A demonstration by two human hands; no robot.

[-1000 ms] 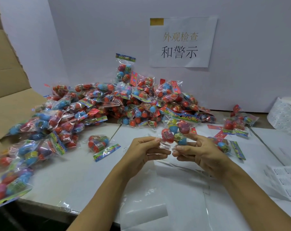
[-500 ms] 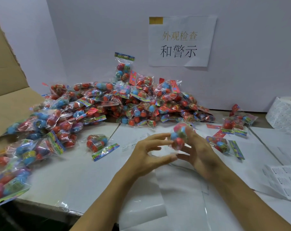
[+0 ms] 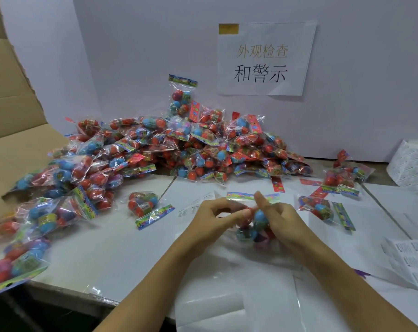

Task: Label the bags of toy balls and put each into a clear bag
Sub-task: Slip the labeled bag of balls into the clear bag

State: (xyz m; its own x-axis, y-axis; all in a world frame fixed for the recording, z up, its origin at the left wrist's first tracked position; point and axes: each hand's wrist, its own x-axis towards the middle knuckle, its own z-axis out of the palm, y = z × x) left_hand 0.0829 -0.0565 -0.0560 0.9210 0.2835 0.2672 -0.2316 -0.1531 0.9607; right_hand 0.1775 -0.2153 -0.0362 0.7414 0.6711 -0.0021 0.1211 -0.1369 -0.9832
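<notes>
A paper sign (image 3: 265, 58) on the white wall (image 3: 358, 68) reads "外观检查" in pale gold and "和警示" in black.

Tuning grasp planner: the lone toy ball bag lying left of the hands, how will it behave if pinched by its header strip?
The lone bag would probably hang floppy: its film looks thin and crinkled. The balls look loose, so they would likely sag and shift. The glossy film may slip, so the flat header strip seems the safer pinch.

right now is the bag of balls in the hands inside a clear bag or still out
Cannot tell. Both hands, left and right, grip the bag of balls; blur hides any outer bag.
</notes>
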